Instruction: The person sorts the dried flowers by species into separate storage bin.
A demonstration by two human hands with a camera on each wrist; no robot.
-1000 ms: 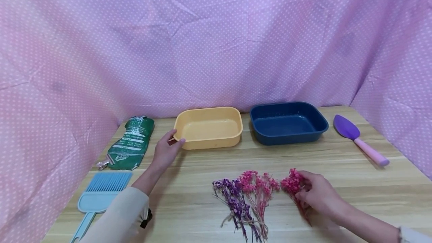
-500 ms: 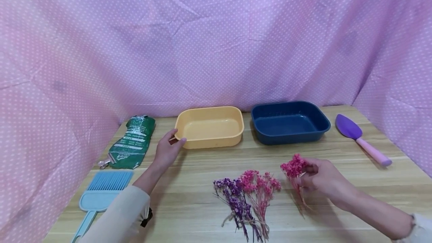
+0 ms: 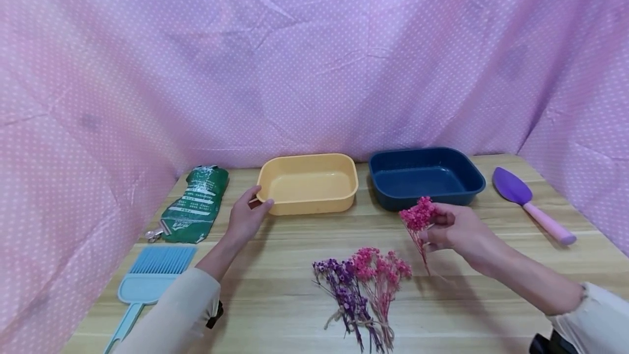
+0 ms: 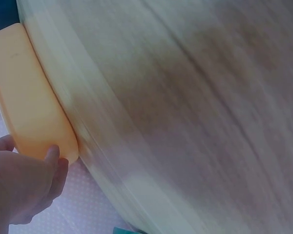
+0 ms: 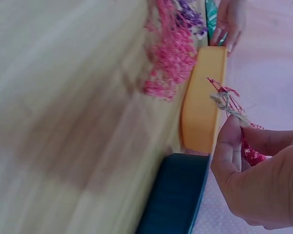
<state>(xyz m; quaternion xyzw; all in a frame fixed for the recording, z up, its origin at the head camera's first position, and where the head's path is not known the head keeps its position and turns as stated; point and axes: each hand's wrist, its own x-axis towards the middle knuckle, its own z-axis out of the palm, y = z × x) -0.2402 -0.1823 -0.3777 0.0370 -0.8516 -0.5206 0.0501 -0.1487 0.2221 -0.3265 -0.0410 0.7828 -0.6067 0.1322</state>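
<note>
With its thumb and fingers, my left hand [image 3: 245, 217] holds the near left corner of a yellow plastic basin [image 3: 312, 205]. The left wrist view shows the same hand [image 4: 31, 180] at the end of that basin [image 4: 36, 92]. My right hand [image 3: 459, 234] pinches a small bunch of dried pink flowers [image 3: 417, 214] above the table, blossoms up and stems hanging down. In the right wrist view, twine [image 5: 228, 102] is tied round its stems. Behind the right hand stands a dark blue basin [image 3: 427, 179]. A purple bunch [image 3: 344, 288] and a pink bunch [image 3: 380, 277] lie side by side at front centre.
On the left lie a green packet [image 3: 196, 206] with a metal clip [image 3: 158, 231] and a light blue brush [image 3: 149, 283]. A purple spade with a pink handle [image 3: 547, 223] lies at the right. Dotted pink cloth [image 3: 314, 59] hangs behind the wooden table [image 3: 275, 299].
My right hand has lifted the pink bunch off the table and moved it forward, up to the front of the blue basin. The left hand has stayed on the yellow basin.
</note>
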